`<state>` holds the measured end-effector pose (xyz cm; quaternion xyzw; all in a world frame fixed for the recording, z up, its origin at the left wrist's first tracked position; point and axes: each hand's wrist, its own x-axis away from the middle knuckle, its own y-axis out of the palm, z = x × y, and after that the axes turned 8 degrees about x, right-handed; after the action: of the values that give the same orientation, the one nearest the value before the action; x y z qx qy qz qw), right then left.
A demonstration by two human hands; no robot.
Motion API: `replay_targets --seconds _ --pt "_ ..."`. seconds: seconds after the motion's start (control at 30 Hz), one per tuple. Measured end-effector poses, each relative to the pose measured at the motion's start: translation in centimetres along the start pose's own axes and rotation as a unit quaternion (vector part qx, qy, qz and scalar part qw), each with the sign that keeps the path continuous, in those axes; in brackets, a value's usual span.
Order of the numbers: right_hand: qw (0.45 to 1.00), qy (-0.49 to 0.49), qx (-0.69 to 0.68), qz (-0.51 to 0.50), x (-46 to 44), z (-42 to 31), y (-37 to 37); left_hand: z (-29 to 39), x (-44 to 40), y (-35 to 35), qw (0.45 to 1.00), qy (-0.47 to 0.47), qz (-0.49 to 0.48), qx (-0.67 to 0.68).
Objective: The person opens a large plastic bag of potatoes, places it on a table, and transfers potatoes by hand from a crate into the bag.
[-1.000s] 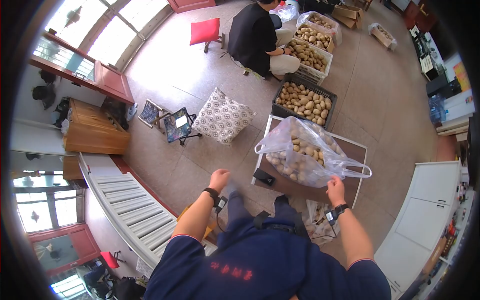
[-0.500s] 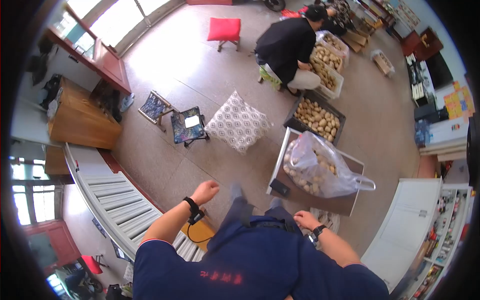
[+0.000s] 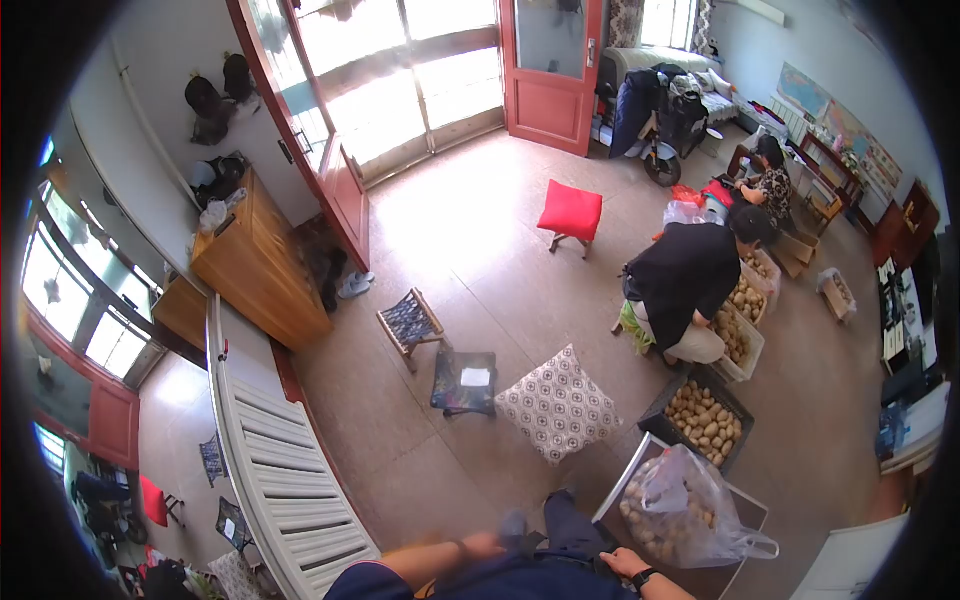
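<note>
White slatted metal radiator (image 3: 290, 480) bounds the left; a low folding stool with dark patterned fabric (image 3: 409, 322) could trip a careless step. Blurred left hand (image 3: 483, 545) is near the body, its grip impossible to tell. Ahead, a pale patterned square cushion (image 3: 560, 405) narrows the open stone-coloured floor (image 3: 400, 490). Right hand (image 3: 622, 563) is near the waist, grip also unclear. Beside it, a translucent plastic potato bag (image 3: 675, 505) sits on a brown silver-edged table (image 3: 622, 478); its loose handle, if snagged, could spill potatoes over the edge.
</note>
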<state>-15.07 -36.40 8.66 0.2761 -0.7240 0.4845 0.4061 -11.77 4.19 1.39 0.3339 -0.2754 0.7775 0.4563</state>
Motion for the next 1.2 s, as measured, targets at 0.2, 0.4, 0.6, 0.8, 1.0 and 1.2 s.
replay_targets --seconds 0.2,0.4,0.6,0.8,1.0,1.2 --pt "0.989 -0.132 0.052 -0.044 -6.0 2.5 -3.3 2.4 -1.5 -3.6 1.000 -0.020 0.008 0.014" --pt "0.904 -0.330 -0.194 -0.191 -4.1 4.9 -11.5 6.3 -7.3 -9.2 0.996 -0.069 0.052 -0.010" --pt "0.926 -0.158 -0.284 -0.190 -3.5 6.9 -19.4 17.1 -11.9 -15.7 0.993 -0.006 0.059 -0.102" --pt "0.918 -0.122 -0.327 -0.190 -4.6 9.8 -21.0 31.1 -13.4 -21.7 0.950 0.060 0.175 -0.250" --pt "0.876 -0.102 -0.444 -0.159 -3.0 10.1 -20.6 46.0 -14.6 -23.5 0.884 0.262 0.159 -0.352" --pt "0.880 -0.112 -0.461 -0.033 -3.4 10.4 -18.9 55.4 -17.5 -23.3 0.858 0.301 0.010 -0.416"
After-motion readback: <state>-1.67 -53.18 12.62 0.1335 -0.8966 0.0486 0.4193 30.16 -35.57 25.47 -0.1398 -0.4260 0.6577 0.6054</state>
